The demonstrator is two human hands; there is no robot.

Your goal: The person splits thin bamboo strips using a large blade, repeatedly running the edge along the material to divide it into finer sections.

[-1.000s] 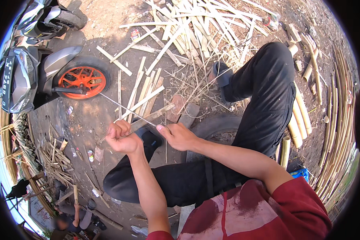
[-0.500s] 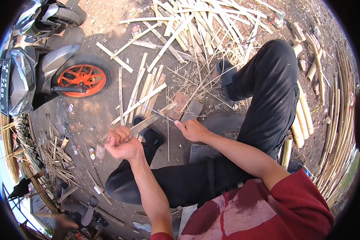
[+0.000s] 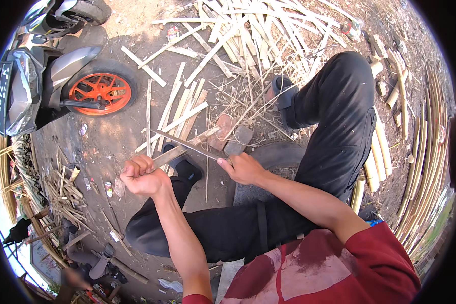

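My left hand (image 3: pixel 146 175) is closed around the near end of a flat bamboo strip (image 3: pixel 175 152), which slants up to the right. The strip's far end lies by a reddish brick (image 3: pixel 223 133). In my right hand (image 3: pixel 241 168) is a knife, gripped with the thumb along it; the handle is mostly hidden in the fist. Its long thin blade (image 3: pixel 185 143) points up and left, crossing over the strip. Whether the edge touches the strip I cannot tell. A grey block (image 3: pixel 238 140) sits beside the brick, just beyond my right hand.
Split bamboo strips (image 3: pixel 253 35) are heaped ahead, and several more (image 3: pixel 180 109) lie closer. A motorbike wheel (image 3: pixel 100 94) stands at left. A tyre (image 3: pixel 281 154) lies near my right knee. Bamboo poles (image 3: pixel 425 147) line the right side. Another person (image 3: pixel 93 266) is at lower left.
The knife has turned, showing more of its blade, and its tip reaches further left. My left hand, still on the strip, has shifted slightly left and down in the picture. The whole view has shifted slightly.
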